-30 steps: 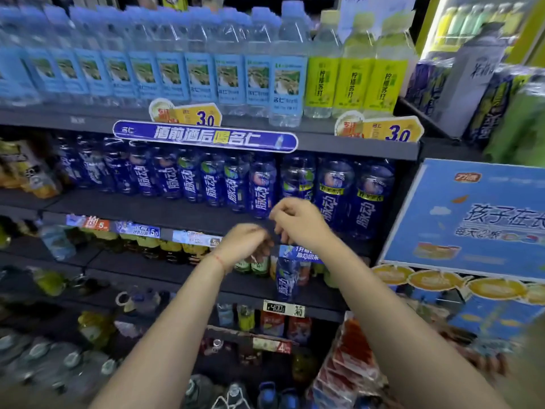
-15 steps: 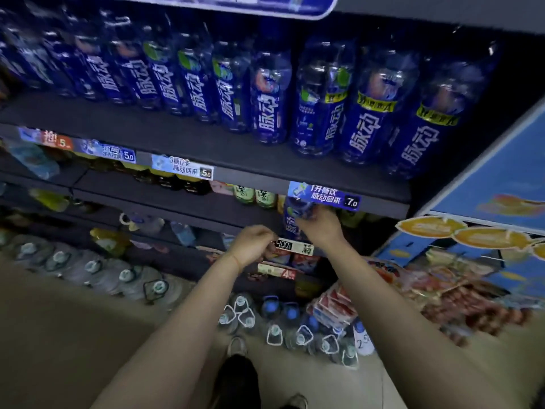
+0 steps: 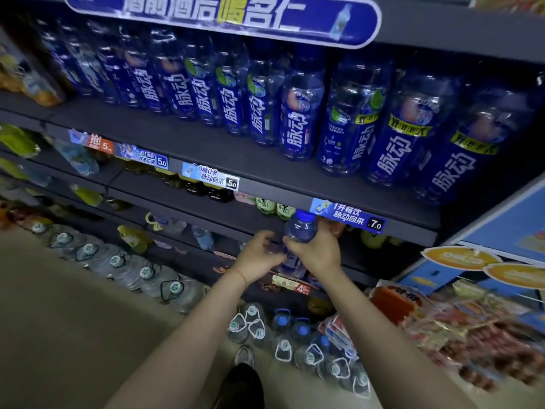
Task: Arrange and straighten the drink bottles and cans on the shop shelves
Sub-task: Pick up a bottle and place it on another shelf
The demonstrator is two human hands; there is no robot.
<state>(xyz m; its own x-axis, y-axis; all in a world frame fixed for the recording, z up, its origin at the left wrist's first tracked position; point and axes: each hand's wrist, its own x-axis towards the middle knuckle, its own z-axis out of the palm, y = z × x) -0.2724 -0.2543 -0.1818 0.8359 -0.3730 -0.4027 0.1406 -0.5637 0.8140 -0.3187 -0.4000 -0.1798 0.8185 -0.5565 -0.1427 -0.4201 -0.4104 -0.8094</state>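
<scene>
1. the right hand (image 3: 317, 250) holds a blue drink bottle (image 3: 298, 240) around its shoulder, fingers curled round it, just below the front edge of the blue-bottle shelf (image 3: 265, 187) and in front of the shelf underneath.
2. the left hand (image 3: 256, 256) sits just beside the bottle at its lower body, fingers loosely spread; whether it touches the plastic cannot be told from here.
3. the blue cap (image 3: 305, 216) points up and slightly away, just beside the 7.0 price tag (image 3: 348, 216), so keep the cap clear of that tag and of the shelf lip while moving the bottle.
4. bring the left hand under or round the base for support; a full bottle held only near the neck probably swings.
5. the bottle looks like the same brand as the row of blue bottles (image 3: 295, 119) above, so judge where it belongs before setting it down.
6. set it upright with the label facing out, level with its neighbours' front line.
7. the green-capped bottles (image 3: 272, 206) on the lower shelf stand near; avoid knocking them on the way.
</scene>
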